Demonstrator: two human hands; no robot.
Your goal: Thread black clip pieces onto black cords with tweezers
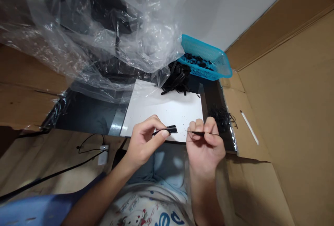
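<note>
Fingers [152, 121] of the left hand [143, 138] pinched a flat black part [172, 129] at the lower centre of the frame, probably to leave its end free; the right hand [205, 146] held a slender pointed tool [197, 133], tip facing it over the white sheet [161, 109].

The strip pile [179, 76] lies partly on the sheet [161, 107], basket [220, 75] behind, stick [249, 128] to the right.

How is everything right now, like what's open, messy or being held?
Left hand: pinching a black piece
Right hand: gripping a thin pointed tool
Blue basket: open-topped, some black bits inside
Clear plastic: crumpled
Black strips: heaped loosely
Black strands: tangled
White sheet: flat, speckled
White pen-like stick: lying down
</note>
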